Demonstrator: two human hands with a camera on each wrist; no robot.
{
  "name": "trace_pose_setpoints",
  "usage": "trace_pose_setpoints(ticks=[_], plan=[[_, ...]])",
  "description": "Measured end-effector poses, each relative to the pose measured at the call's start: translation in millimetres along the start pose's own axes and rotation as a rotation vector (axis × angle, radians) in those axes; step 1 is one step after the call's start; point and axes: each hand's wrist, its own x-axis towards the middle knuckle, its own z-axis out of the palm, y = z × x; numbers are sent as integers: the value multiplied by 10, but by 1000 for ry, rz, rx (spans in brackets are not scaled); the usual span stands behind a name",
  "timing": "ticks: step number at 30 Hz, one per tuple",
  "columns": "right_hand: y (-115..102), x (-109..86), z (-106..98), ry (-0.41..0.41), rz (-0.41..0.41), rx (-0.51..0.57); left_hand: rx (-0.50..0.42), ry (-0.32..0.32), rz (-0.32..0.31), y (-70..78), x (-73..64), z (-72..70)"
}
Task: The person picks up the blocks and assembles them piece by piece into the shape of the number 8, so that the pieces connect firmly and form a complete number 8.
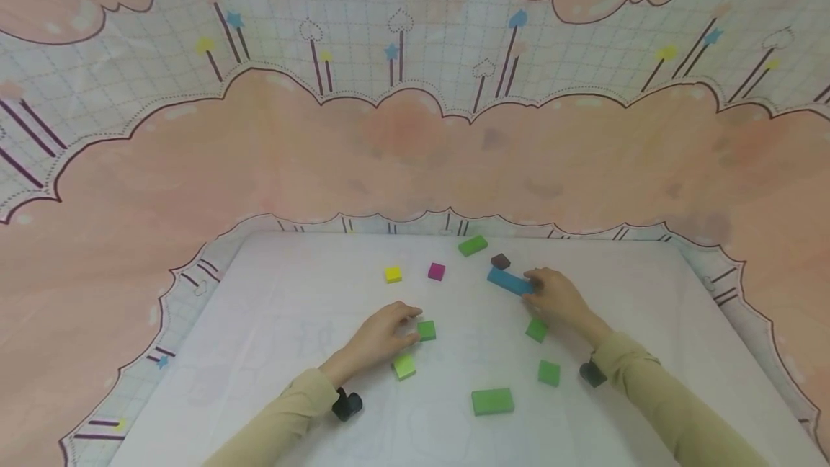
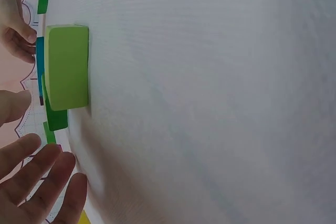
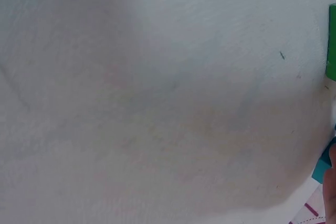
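My right hand [image 1: 559, 300] pinches the right end of a long blue block [image 1: 508, 280] between thumb and fingers. In the right wrist view only a bit of that blue block [image 3: 320, 170] and a finger show at the right edge. My left hand [image 1: 382, 334] is held low with thumb and fingers apart, a green cube [image 1: 426, 330] just beyond its fingertips. Below that hand sits a light green block [image 1: 403, 366], large in the left wrist view. Past the blue block's far end lies a brown block [image 1: 501, 261].
At the back are a yellow block [image 1: 393, 274], a magenta block [image 1: 436, 272] and a long green block [image 1: 472, 245]. Two green cubes, one [image 1: 537, 329] near the right hand and one [image 1: 548, 372] closer in, flank a green rectangular block [image 1: 492, 401] on the white table [image 1: 272, 294].
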Motion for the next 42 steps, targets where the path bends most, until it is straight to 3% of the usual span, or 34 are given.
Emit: trace_pose_setpoints(ticks=[14, 42], plan=[[-48, 34, 49, -17, 96, -23, 38, 2, 18, -24, 63, 40], [3, 74, 108, 15, 84, 13, 7, 20, 1, -51, 96, 82]])
